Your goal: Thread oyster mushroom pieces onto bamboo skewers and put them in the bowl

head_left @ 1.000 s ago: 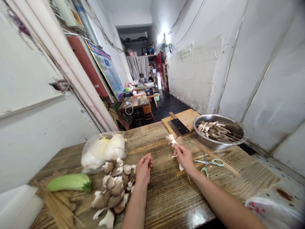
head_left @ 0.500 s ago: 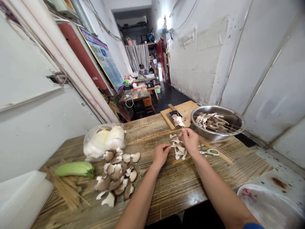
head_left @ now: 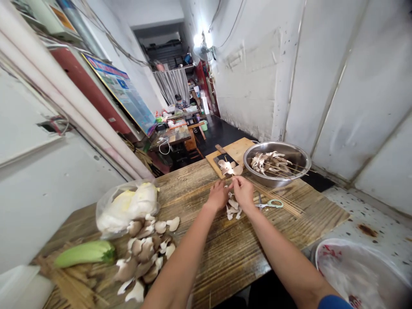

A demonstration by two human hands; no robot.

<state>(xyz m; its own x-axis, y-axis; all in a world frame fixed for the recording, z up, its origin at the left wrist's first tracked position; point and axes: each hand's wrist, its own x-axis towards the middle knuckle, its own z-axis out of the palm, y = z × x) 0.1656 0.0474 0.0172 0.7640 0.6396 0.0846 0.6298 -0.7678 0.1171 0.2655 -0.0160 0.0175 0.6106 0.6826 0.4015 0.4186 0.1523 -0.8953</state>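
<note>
My right hand (head_left: 243, 192) pinches the lower end of a skewer, and oyster mushroom pieces (head_left: 230, 167) are threaded on it above the fingers. Close beside it, my left hand (head_left: 218, 195) has its fingers bent at the small heap of torn oyster mushroom pieces (head_left: 233, 207). Its fingertips are partly hidden, so what they grip cannot be made out. The hands partly cover this heap. Right of my right hand lie scissors (head_left: 272, 203) with pale green handles and several bare bamboo skewers (head_left: 283, 198).
A steel bowl (head_left: 277, 182) with loaded skewers stands at the right, beside a cutting board (head_left: 238, 150) with a cleaver (head_left: 222, 150). Leftward lie a mushroom pile (head_left: 144, 249), a bagged white bundle (head_left: 128, 207) and a green squash (head_left: 82, 253). A lined bucket (head_left: 350, 270) stands lower right.
My left hand has moved up and right, over the small mushroom heap and close to my right hand. My right hand still holds the skewer. The camera view has turned slightly right.
</note>
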